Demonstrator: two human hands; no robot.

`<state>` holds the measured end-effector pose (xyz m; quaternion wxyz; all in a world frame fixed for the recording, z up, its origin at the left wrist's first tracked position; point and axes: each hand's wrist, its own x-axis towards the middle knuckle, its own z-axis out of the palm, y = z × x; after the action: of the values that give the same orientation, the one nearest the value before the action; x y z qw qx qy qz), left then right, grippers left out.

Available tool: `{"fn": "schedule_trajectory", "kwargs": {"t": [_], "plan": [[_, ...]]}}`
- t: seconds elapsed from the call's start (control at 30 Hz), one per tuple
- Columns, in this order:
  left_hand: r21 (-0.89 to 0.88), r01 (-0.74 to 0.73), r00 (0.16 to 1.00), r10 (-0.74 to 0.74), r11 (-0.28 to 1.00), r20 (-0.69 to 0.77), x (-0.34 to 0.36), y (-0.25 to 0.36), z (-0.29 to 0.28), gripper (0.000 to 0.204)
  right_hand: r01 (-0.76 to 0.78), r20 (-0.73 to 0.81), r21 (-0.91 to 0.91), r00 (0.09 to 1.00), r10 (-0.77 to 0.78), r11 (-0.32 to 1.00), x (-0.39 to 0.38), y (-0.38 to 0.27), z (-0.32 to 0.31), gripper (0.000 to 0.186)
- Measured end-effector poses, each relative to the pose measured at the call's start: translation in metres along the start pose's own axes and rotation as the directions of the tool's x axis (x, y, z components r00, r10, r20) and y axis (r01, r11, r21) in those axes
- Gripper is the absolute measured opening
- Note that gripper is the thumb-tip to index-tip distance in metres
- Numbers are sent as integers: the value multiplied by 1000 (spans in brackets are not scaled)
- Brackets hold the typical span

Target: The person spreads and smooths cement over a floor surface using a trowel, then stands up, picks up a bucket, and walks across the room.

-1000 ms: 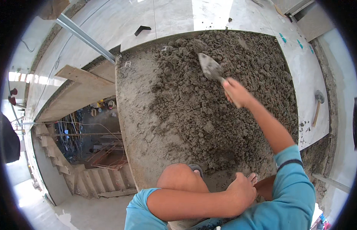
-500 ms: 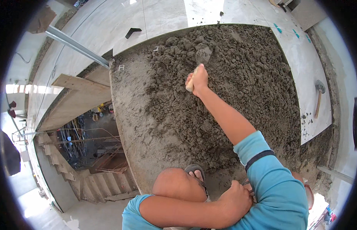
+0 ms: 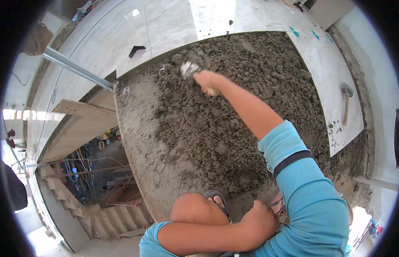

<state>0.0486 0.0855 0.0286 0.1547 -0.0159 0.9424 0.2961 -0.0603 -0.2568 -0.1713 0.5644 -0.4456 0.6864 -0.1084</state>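
On the left, a staircase is showing through a floor opening. Further right, a trowel is hovering over or touching (one cannot tell which) the upper-left part of the dark mortar; the right hand is gripping its handle. The left hand is curling near a sandalled foot, its grasp unclear. Rightmost, a mallet is lying on a pale tile.
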Motion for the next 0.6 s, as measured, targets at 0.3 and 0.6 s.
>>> {"fn": "schedule_trajectory", "kwargs": {"t": [0.3, 0.6], "plan": [[-13, 32, 984, -34, 999, -176, -19, 10, -6, 17, 19, -297, -783, 867, -401, 622, -25, 101, -99, 24], [-18, 38, 985, -41, 999, -170, -26, -5, -1, 15, 48, -393, 658, 873, 288, 752, -6, 166, -198, 40]]}}
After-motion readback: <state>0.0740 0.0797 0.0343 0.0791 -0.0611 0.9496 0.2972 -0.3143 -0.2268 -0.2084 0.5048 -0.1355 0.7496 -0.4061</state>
